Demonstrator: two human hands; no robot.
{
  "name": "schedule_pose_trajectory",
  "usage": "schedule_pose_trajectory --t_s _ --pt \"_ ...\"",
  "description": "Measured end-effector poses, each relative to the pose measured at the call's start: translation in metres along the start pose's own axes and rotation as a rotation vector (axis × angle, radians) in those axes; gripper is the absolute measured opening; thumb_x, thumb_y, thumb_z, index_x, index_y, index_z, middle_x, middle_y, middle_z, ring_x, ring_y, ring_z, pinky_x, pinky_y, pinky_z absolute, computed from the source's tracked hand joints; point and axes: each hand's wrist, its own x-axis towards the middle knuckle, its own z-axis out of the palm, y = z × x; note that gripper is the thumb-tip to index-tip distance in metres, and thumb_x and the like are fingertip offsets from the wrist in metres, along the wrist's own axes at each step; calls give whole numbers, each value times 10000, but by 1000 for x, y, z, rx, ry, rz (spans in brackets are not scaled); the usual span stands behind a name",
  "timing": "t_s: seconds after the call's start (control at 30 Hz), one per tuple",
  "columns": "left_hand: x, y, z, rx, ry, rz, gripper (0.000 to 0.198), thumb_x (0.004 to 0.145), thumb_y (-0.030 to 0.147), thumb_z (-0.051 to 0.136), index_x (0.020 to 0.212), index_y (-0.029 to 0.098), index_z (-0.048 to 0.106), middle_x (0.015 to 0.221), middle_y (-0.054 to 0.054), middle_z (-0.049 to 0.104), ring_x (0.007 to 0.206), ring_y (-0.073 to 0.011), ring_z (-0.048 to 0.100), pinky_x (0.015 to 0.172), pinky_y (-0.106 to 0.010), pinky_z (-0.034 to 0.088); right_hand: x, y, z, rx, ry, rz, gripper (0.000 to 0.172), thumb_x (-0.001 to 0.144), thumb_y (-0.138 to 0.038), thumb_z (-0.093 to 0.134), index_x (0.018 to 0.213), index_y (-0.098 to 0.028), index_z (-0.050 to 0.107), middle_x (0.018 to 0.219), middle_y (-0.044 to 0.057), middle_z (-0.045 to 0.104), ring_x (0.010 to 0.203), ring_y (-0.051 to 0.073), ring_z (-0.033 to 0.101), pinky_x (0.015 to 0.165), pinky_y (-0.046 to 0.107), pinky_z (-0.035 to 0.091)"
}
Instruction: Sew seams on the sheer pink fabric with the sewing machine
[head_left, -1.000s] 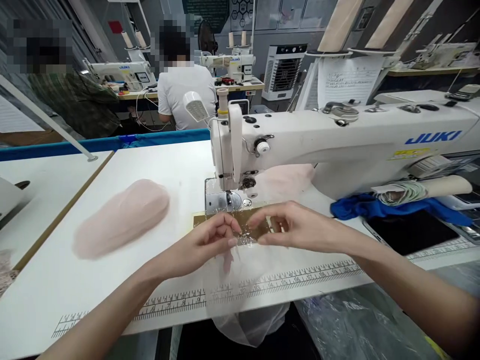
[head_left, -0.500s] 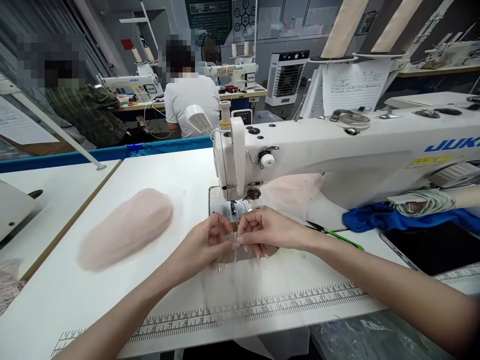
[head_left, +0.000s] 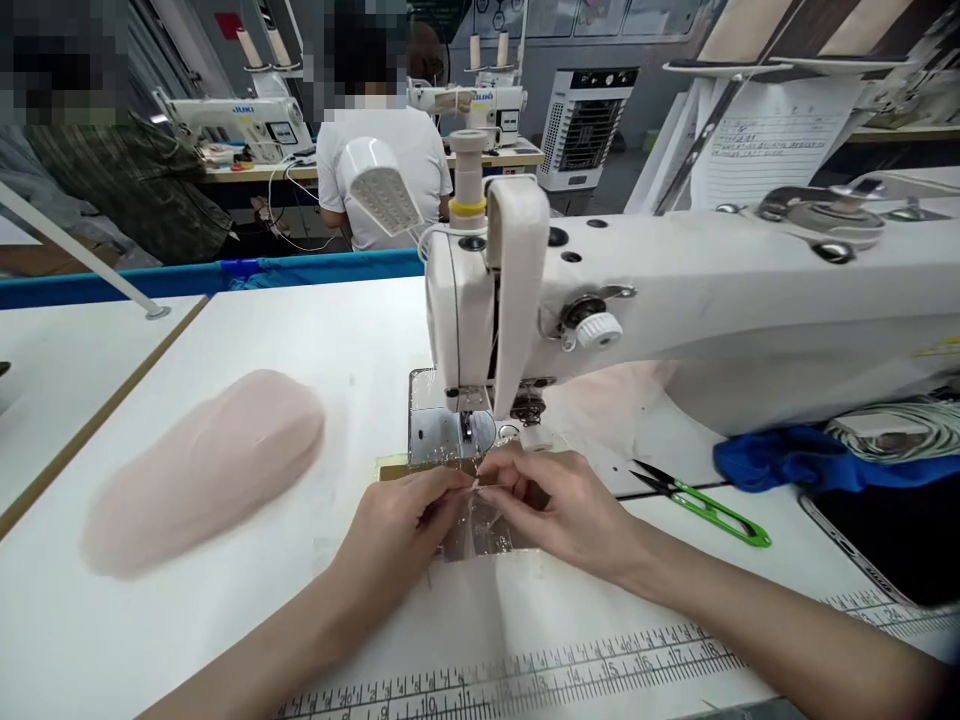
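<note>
Just in front of the needle area of a white sewing machine (head_left: 495, 300), my left hand (head_left: 409, 530) and my right hand (head_left: 559, 505) meet fingertip to fingertip. Both are pinched closed on a thin, sheer whitish fabric (head_left: 471, 535), which hangs down between them and is hard to see against the table. The presser foot (head_left: 466, 428) is just beyond my fingers. A pale pink sheer fabric piece (head_left: 210, 465) lies on the table to the left. More pink fabric (head_left: 615, 400) lies behind the machine head.
Green-handled thread snips (head_left: 705, 505) lie right of my right hand, near a blue cloth (head_left: 780, 458) and a dark tablet-like device (head_left: 892, 535). A ruler strip (head_left: 525, 690) runs along the front edge. Two people sit beyond the blue table edge (head_left: 322, 268).
The view has moved closer to the machine. My hands have turned so their backs show more, and their fingertips have drawn together on the sheer fabric.
</note>
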Motion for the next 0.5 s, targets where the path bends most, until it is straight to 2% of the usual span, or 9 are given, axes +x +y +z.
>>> schedule_pose_trajectory --t_s 0.2,0.5 --pt "-2 -2 2 43 33 46 160 922 231 481 917 224 641 845 -10 740 647 -130 661 578 -254 508 1 -4 -2 -33 -12 -48 97 909 -226 539 947 -175 612 666 -18 602 557 92 538 549 219 450" --pt "-4 0 2 78 28 67 155 930 220 471 932 232 626 805 12 732 615 -113 646 559 -225 492 0 -7 -2 -2 -23 -111 81 922 -208 482 919 -180 559 690 -12 578 561 86 501 514 206 414"
